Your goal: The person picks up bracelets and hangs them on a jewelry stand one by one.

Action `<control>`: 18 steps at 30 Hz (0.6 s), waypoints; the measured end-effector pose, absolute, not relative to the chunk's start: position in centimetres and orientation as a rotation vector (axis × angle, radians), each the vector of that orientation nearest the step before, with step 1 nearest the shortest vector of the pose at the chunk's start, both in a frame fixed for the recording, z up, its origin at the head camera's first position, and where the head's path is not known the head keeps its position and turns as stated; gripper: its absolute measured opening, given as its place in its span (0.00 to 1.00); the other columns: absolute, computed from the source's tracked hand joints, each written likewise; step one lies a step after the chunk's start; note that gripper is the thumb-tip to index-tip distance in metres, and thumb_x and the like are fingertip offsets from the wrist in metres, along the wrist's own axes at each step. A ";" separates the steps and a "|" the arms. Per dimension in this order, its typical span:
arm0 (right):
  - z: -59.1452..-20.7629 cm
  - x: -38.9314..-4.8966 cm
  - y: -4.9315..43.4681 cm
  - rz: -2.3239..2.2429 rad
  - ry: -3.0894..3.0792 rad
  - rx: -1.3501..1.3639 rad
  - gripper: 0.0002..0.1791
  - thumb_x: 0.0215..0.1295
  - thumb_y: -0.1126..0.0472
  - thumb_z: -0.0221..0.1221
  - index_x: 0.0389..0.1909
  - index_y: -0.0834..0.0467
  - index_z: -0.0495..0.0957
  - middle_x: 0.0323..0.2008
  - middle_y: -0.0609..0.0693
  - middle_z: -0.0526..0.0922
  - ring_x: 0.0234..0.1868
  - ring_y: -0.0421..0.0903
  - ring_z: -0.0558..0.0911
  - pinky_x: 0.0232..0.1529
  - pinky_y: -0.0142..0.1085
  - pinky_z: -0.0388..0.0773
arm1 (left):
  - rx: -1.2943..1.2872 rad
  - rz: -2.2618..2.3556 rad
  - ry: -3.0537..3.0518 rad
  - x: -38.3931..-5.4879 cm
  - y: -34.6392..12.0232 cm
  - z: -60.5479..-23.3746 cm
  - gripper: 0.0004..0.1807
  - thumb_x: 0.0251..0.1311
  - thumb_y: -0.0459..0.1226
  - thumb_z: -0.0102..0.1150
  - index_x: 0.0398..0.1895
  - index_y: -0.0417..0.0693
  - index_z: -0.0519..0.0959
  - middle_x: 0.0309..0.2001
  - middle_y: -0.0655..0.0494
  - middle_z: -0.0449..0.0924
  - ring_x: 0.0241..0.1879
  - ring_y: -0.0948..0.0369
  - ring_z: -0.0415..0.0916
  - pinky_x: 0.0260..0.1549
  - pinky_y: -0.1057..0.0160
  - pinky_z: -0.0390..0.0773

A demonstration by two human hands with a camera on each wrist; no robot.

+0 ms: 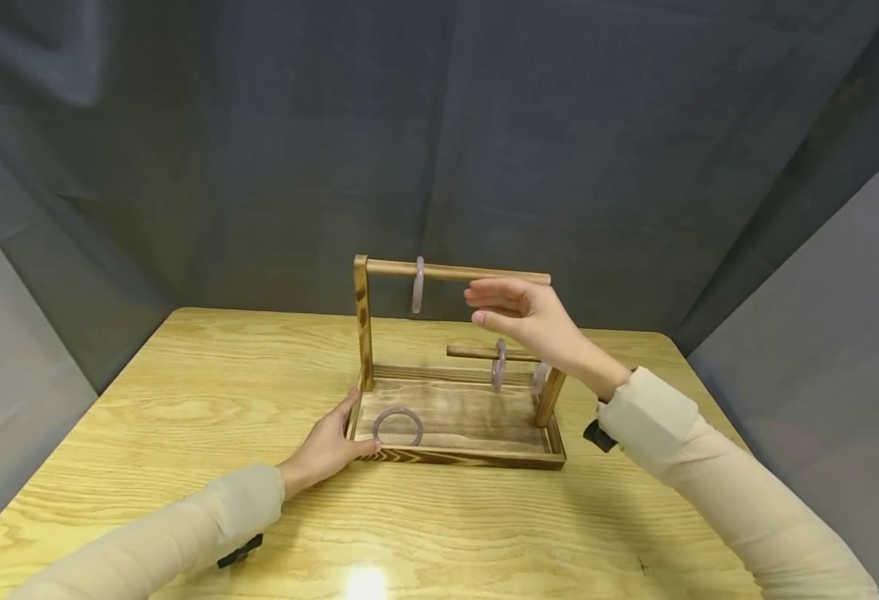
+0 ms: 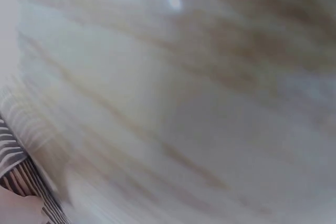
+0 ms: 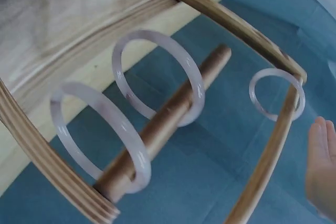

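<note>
My left hand (image 1: 327,448) rests at the front left corner of a wooden bangle stand (image 1: 469,458), its thumb on the front rim and its straight fingers along the left side. A pale lilac bangle (image 1: 397,410) lies in the stand's tray near that thumb. My right hand (image 1: 536,321), holding nothing, is raised by the right end of the top bar (image 1: 454,272), fingers extended. One bangle (image 1: 417,293) hangs on that bar towards the left. Two more, a near bangle (image 3: 137,153) and a farther bangle (image 3: 197,85), hang on the short lower bar (image 3: 170,116).
The stand sits on a yellow wood-grain table (image 1: 207,392). Behind it hangs a dark cloth (image 1: 297,167), with light grey panels (image 1: 844,308) at both sides. A left post (image 1: 364,325) and a shorter right post (image 1: 550,398) carry the bars.
</note>
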State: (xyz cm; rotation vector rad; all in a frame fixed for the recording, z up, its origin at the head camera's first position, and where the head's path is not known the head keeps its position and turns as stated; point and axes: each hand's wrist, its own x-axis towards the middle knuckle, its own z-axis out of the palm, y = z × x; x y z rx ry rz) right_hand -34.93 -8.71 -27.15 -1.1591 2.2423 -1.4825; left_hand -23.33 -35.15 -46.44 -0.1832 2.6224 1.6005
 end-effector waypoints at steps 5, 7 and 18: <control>-28.8 -34.3 -8.5 -1.429 2.221 -1.119 0.24 0.62 0.58 0.59 0.59 0.59 0.70 0.56 0.56 0.75 0.56 0.49 0.76 0.52 0.37 0.76 | -0.177 1.593 2.634 -23.2 -35.1 -46.6 0.52 0.52 0.43 0.65 0.73 0.49 0.41 0.73 0.53 0.37 0.71 0.51 0.38 0.66 0.46 0.50; -29.7 -33.9 -8.5 -1.388 2.196 -1.099 0.24 0.62 0.58 0.58 0.59 0.59 0.70 0.57 0.57 0.74 0.57 0.50 0.75 0.53 0.39 0.76 | -0.176 1.594 2.636 -23.2 -35.2 -46.7 0.52 0.52 0.43 0.66 0.73 0.49 0.42 0.73 0.53 0.37 0.71 0.51 0.38 0.66 0.47 0.51; -34.2 -32.7 -8.6 -1.241 2.185 -1.136 0.23 0.65 0.57 0.55 0.59 0.58 0.70 0.56 0.56 0.75 0.56 0.52 0.75 0.54 0.39 0.75 | -0.161 1.599 2.640 -23.1 -35.5 -46.8 0.51 0.52 0.43 0.65 0.73 0.49 0.42 0.73 0.52 0.37 0.71 0.50 0.39 0.66 0.46 0.52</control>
